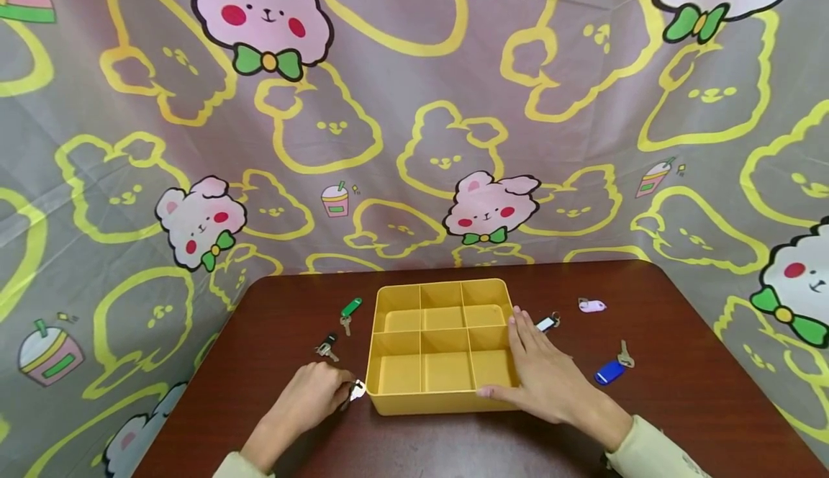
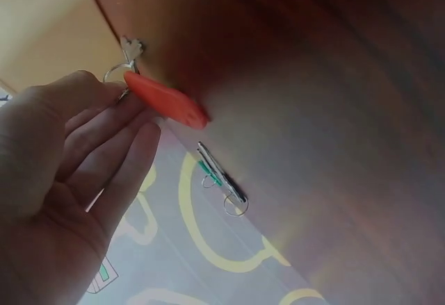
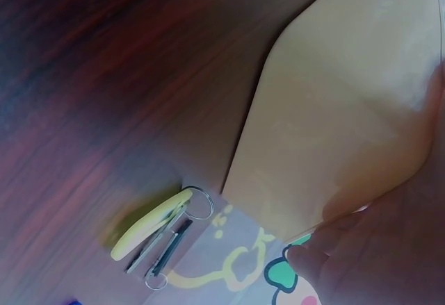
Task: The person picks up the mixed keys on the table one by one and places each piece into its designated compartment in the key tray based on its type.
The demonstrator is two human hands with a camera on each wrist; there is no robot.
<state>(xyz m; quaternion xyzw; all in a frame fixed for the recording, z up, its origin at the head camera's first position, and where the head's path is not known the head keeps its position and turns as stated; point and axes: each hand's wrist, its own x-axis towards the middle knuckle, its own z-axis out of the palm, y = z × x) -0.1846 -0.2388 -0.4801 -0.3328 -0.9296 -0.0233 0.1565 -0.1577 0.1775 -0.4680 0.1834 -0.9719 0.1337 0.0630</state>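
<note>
- Left hand [image 1: 314, 395]: the ring of a red-tagged key [image 2: 167, 101] appears pinched by the fingers, just beside the tray's near left corner.
- Right hand [image 1: 550, 379]: fingers laid straight against the right side of the yellow tray [image 1: 434, 404]; nothing is grasped.
- Step judged in hand: key pick-up, with the tray steadied; next, a lift above the left wall is probably called for.
- Obstruction: compartments are shielded by that wall; the front right one is partly covered.
- Outward, on the bench [image 1: 278, 319]: green-tagged key [image 1: 350, 311], blue-tagged key [image 1: 609, 372], pink tag [image 1: 592, 306].
</note>
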